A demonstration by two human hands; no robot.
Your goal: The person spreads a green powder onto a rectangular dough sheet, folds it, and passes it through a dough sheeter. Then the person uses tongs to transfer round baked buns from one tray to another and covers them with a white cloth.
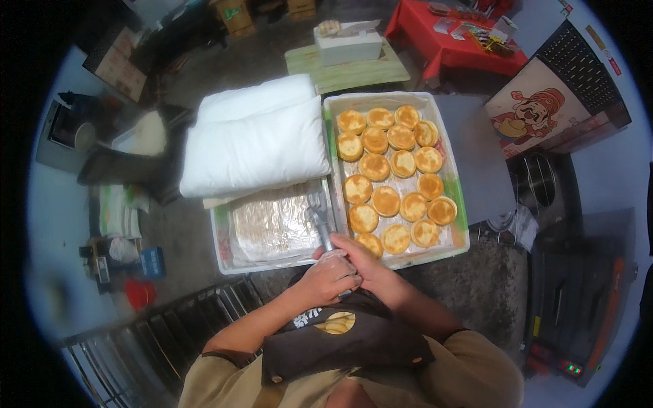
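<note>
In front of my apron, my left hand [329,277] is closed round the handle of metal tongs [322,228]. Pressed against it, my right hand [362,260] also grips the handle; some of its fingers are hidden behind the left hand. The tongs' head points away from me, over the inner edge of a foil-lined tray [262,234] on the left. Just right of them, a white-rimmed tray [457,204] holds several round browned buns [386,201], laid flat in loose rows.
A folded white quilt [258,139] covers the far part of the left tray. Beyond the trays, a white box [350,46] stands on a greenish board [303,66]. A red-covered table [435,44] is at the far right. A metal rack [163,336] lies lower left; a dark appliance [571,306] stands right.
</note>
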